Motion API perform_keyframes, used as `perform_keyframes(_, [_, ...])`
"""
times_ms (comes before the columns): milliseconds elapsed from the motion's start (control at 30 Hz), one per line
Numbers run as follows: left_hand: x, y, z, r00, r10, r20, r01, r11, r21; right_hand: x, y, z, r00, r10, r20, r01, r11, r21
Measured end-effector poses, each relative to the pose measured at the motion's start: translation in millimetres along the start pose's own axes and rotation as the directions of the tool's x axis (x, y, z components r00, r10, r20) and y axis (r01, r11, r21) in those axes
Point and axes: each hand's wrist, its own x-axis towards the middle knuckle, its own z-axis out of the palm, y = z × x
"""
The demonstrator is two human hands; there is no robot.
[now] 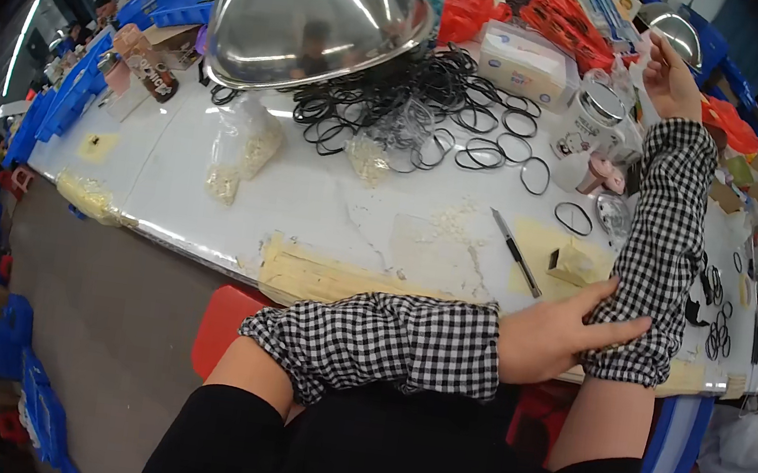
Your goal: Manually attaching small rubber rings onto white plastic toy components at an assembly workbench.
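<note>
Black-and-white checked oversleeves cover both my forearms. My left hand [554, 339] is closed around the lower part of the right oversleeve [664, 217], near the elbow, with its thumb and fingers pressing the cloth. The left oversleeve [385, 338] reaches from my wrist to near the elbow. My right arm stretches forward over the table's right side. Beyond the cuff, my right hand [673, 81] is raised with loosely bent fingers, beside clear plastic bags; I see nothing held in it. A craft knife [516, 253] and a small yellow-wrapped block [578, 263] lie near my left hand.
A shiny metal lamp shade [317, 18] overhangs a heap of black rubber rings [368, 101] on the white table [166, 180]. Bags of small pale pieces [246, 152], a tissue pack [526, 63] and a lidded cup [594, 116] stand about. A red stool [228, 327] is below.
</note>
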Motion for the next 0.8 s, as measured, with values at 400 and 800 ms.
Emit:
perform_keyframes(400, [14.4, -2.6, -19.5, 0.991, 0.096, 0.095, -0.104, 0.992, 0.077, 21.7, 0.5, -72.5, 0.971, 0.007, -0.239, 0.051, 0.970, 0.237])
perform_keyframes(800, [14.0, -0.4, -20.8, 0.958, 0.097, 0.268, -0.129, 0.986, 0.103, 7.7, 11.8, -85.9, 0.934, 0.061, -0.353, 0.040, 0.961, 0.273])
